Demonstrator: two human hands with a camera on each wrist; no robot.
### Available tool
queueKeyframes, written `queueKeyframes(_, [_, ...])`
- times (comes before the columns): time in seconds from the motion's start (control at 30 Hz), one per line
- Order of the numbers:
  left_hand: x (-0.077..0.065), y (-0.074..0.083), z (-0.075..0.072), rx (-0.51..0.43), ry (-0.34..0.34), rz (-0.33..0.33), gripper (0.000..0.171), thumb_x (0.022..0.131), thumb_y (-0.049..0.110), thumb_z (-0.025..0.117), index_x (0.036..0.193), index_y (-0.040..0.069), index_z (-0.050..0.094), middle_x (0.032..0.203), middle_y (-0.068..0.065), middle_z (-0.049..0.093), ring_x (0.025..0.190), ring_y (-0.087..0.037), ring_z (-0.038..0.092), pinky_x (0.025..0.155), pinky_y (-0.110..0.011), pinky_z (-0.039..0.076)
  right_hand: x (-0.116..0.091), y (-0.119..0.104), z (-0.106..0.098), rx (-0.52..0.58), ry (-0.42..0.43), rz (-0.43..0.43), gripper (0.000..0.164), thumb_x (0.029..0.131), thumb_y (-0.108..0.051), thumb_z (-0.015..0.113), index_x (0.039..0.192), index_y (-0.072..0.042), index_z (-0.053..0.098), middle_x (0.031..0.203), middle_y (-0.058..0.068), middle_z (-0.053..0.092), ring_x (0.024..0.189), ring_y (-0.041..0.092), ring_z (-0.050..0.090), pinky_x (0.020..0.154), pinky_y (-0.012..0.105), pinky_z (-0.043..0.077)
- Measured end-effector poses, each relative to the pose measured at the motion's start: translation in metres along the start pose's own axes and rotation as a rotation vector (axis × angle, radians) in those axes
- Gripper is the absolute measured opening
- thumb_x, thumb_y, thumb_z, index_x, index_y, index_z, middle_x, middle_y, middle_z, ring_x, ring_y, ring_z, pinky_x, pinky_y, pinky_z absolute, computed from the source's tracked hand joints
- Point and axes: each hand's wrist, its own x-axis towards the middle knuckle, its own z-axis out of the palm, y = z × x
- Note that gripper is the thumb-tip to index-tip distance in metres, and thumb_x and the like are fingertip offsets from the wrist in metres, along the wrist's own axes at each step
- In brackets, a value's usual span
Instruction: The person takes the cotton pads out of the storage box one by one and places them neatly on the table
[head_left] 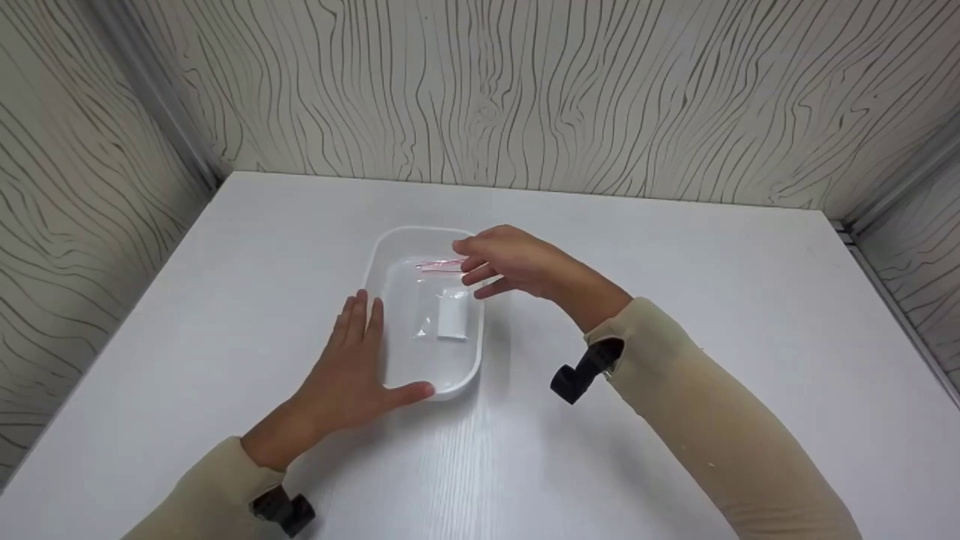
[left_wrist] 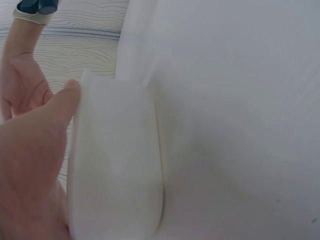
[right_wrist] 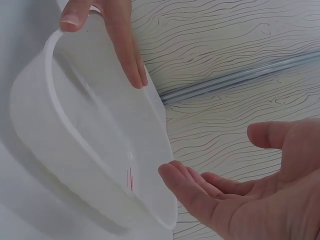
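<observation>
A white plastic tub (head_left: 381,251) with rounded corners stands on the table. Inside it lies a clear zip bag (head_left: 425,319) with a red-lined seal and a white patch, flat on the bottom. My left hand (head_left: 349,375) touches the tub's near left side, thumb at the near rim and fingers straight along the left rim. Over the tub's far right rim hovers my right hand (head_left: 517,262), fingers loosely bent and holding nothing. In the right wrist view its fingers (right_wrist: 192,200) appear beside the rim; whether they touch it I cannot tell.
The white table (head_left: 637,247) spreads around the tub. Behind it rises a wall (head_left: 525,90) with a wood-grain line pattern, and similar panels stand at both sides. A dark camera mount (head_left: 581,375) sits on each wrist.
</observation>
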Motion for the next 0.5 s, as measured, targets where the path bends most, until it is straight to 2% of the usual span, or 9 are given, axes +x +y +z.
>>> queueKeyframes(0.17, [-0.001, 0.001, -0.001, -0.007, 0.001, 0.003, 0.132, 0.077, 0.082, 0.063, 0.159, -0.009, 0.012, 0.167, -0.029, -0.002, 0.154, -0.045, -0.004, 0.12, -0.06, 0.017, 0.007, -0.005, 0.007, -0.011, 0.028, 0.045, 0.059, 0.103, -0.03, 0.056, 0.148, 0.003, 0.037, 0.136, 0.021, 0.056, 0.126, 0.032, 0.06, 0.094, 0.036, 0.056])
queueKeyframes(0.3, [-0.001, 0.0, -0.001, -0.003, 0.005, 0.01, 0.131, 0.078, 0.081, 0.064, 0.159, -0.009, 0.013, 0.166, -0.029, -0.002, 0.154, -0.045, -0.003, 0.12, -0.061, 0.017, 0.013, -0.008, 0.013, -0.027, 0.029, 0.075, 0.061, 0.103, -0.03, 0.057, 0.149, 0.003, 0.035, 0.142, 0.023, 0.052, 0.129, 0.032, 0.058, 0.096, 0.037, 0.055])
queueKeyframes(0.5, [0.001, -0.001, 0.001, 0.009, 0.011, 0.027, 0.13, 0.078, 0.079, 0.065, 0.158, -0.01, 0.014, 0.166, -0.031, -0.001, 0.154, -0.046, -0.003, 0.12, -0.061, 0.016, 0.022, -0.009, 0.021, -0.052, 0.036, 0.097, 0.06, 0.101, -0.031, 0.058, 0.148, 0.002, 0.041, 0.145, 0.023, 0.051, 0.13, 0.033, 0.056, 0.098, 0.038, 0.054])
